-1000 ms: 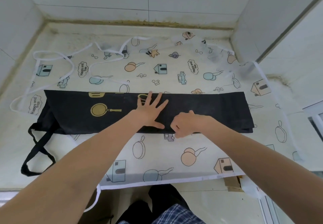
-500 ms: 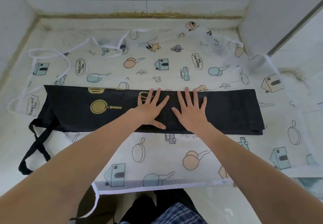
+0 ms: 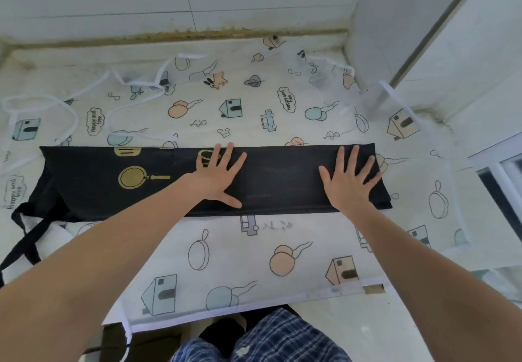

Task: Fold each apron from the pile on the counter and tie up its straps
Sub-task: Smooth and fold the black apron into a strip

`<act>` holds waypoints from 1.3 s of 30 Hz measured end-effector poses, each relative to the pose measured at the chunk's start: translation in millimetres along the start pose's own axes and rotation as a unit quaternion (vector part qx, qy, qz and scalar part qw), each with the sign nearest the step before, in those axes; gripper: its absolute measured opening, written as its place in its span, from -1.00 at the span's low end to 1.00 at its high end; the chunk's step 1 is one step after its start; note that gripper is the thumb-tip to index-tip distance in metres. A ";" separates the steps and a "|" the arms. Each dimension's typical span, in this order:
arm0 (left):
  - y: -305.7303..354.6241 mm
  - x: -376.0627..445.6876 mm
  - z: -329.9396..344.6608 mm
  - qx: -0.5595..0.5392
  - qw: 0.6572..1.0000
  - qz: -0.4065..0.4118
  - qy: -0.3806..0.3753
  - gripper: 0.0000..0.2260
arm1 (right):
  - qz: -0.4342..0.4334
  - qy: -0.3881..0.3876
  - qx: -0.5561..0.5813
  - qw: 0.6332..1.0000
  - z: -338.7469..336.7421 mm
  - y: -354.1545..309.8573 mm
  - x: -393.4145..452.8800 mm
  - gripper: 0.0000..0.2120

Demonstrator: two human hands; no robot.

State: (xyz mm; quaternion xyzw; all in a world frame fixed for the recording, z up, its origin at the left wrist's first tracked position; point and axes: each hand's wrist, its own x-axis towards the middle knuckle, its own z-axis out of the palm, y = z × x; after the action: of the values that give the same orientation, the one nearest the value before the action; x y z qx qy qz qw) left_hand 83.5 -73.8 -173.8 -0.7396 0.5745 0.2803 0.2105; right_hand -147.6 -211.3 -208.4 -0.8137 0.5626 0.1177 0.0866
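Observation:
A black apron (image 3: 282, 181) with gold pan prints lies folded into a long narrow strip across the counter. Its black straps (image 3: 25, 237) trail off the left end toward the counter's front edge. My left hand (image 3: 217, 175) presses flat on the strip's middle, fingers spread. My right hand (image 3: 348, 182) presses flat near the strip's right end, fingers spread too. Under the black strip a clear apron (image 3: 254, 263) printed with houses, pans and balloons lies spread out, its white straps (image 3: 67, 113) looping at the back left.
The counter (image 3: 56, 62) sits in a tiled alcove, with walls at the back and right. A window frame (image 3: 497, 175) stands at the right edge. The printed apron's front hem hangs over the counter edge above my checked trousers (image 3: 268, 339).
My right hand opened from a curled pinch at the strip's front edge, lay flat beside the left hand, then slid right along the strip to its end. The left hand stayed put.

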 end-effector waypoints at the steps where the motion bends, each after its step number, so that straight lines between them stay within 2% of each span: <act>1: 0.3 -0.3 -0.6 -0.001 1.000 0.000 -0.001 0.05 | 0.008 -0.006 0.010 1.000 -3.3 -2.3 2.8 -0.32; 6: 8.9 -5.9 -9.6 0.005 1.000 0.009 0.018 -0.01 | -0.002 -0.041 -0.006 0.999 -26.6 -6.7 14.5 -0.39; 9: 42.8 -7.3 -11.5 -0.009 0.989 0.106 0.099 -0.17 | -0.061 0.010 -0.019 0.998 -39.7 4.2 15.4 -0.46; 11: 70.6 -5.2 -10.4 0.013 0.973 0.174 0.154 -0.33 | -0.153 0.049 -0.003 0.987 -48.5 11.1 10.4 -0.52; 13: 93.8 0.6 -9.5 0.043 0.955 0.212 0.205 -0.47 | -0.233 0.004 -0.011 0.972 -55.4 22.7 1.1 -0.57; 15: 108.5 4.5 -10.7 0.062 0.947 0.209 0.238 -0.53 | -0.252 -0.076 -0.066 0.963 -59.1 36.4 -8.0 -0.52; 18: 124.6 8.1 -14.2 0.056 0.956 0.175 0.229 -0.53 | -0.262 -0.089 -0.175 0.945 -58.4 55.1 -15.0 -0.45; 22: 132.9 10.0 -18.1 0.025 0.970 0.143 0.197 -0.57 | -0.288 -0.006 -0.204 0.936 -52.3 56.8 -16.4 -0.68; 24: 130.4 11.9 -20.0 0.014 0.971 0.151 0.185 -0.59 | -0.293 0.007 -0.188 0.938 -54.0 56.2 -16.3 -0.75; 28: 118.3 11.9 -25.3 -0.005 0.969 0.175 0.175 -0.72 | -0.325 -0.003 -0.185 0.927 -64.6 56.4 -15.8 -0.90; 32: 120.2 6.6 -24.4 0.111 0.954 0.198 0.193 -0.82 | -0.318 -0.036 -0.169 0.932 -71.7 50.9 -19.6 -0.86; 37: 125.5 6.3 -21.3 0.176 0.939 0.207 0.210 -0.80 | -0.272 -0.109 -0.234 0.927 -56.7 46.0 -28.0 -0.96; 39: 123.6 6.0 -22.2 0.188 0.933 0.221 0.214 -0.77 | -0.256 -0.115 -0.266 0.922 -54.3 42.5 -27.9 -0.87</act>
State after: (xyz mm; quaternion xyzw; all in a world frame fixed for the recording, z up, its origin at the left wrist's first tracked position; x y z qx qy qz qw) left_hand -31.2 -123.2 -159.7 -0.5830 0.7973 0.0411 0.1504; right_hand -191.7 -216.1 -148.7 -0.9039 0.2695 0.3296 -0.0417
